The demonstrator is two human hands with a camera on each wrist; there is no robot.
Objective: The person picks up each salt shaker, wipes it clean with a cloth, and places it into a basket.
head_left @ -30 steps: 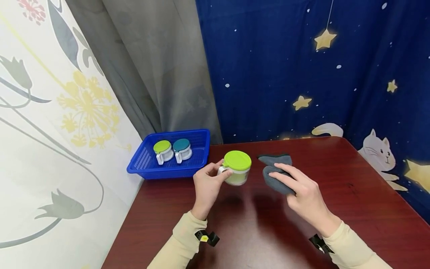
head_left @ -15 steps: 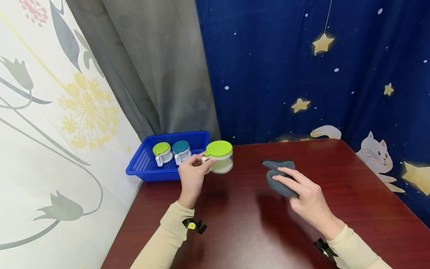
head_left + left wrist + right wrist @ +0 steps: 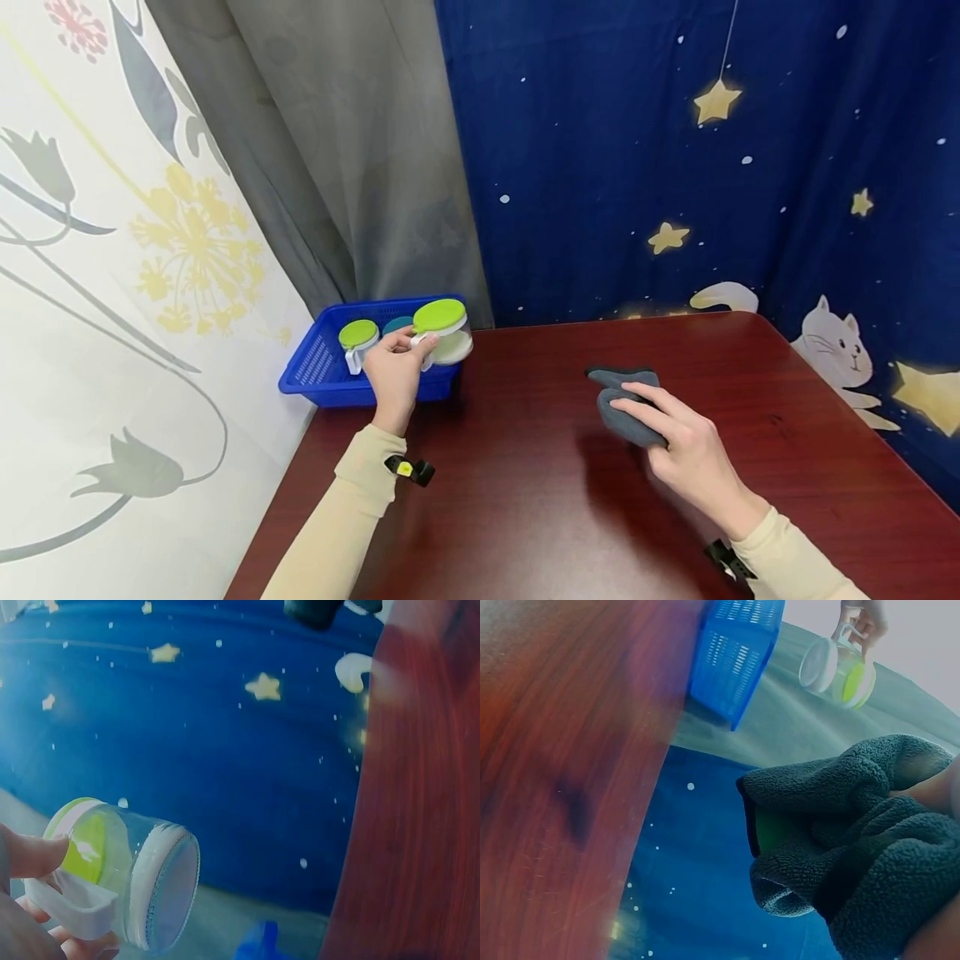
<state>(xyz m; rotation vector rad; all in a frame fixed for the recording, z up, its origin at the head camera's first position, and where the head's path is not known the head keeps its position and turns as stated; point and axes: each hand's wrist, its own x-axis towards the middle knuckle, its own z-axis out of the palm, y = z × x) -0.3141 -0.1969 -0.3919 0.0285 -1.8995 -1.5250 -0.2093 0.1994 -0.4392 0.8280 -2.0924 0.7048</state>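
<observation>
My left hand [image 3: 393, 375] pinches the white handle of a clear seasoning jar [image 3: 452, 343] with a lime-green lid, held up at the right side of the blue basket [image 3: 330, 389]. White contents show at the jar's bottom in the left wrist view, where the jar [image 3: 120, 862] is tilted sideways. Inside the basket stand a green-lidded jar [image 3: 359, 335] and a teal-lidded jar [image 3: 396, 324], the latter mostly hidden behind my left hand. Over the right part of the table, my right hand [image 3: 693, 446] grips a bunched dark grey cloth [image 3: 630, 417], fuzzy in the right wrist view.
A reddish-brown wooden table [image 3: 510, 483] lies beneath both hands. Behind it hang a grey curtain [image 3: 375, 167] and a blue starry curtain [image 3: 585, 167]. A floral-patterned white wall [image 3: 150, 375] borders the left side.
My left hand has carried the green-lidded jar leftward and away from me, from mid-table to over the basket's right side. My right hand stays nearly in place with the cloth.
</observation>
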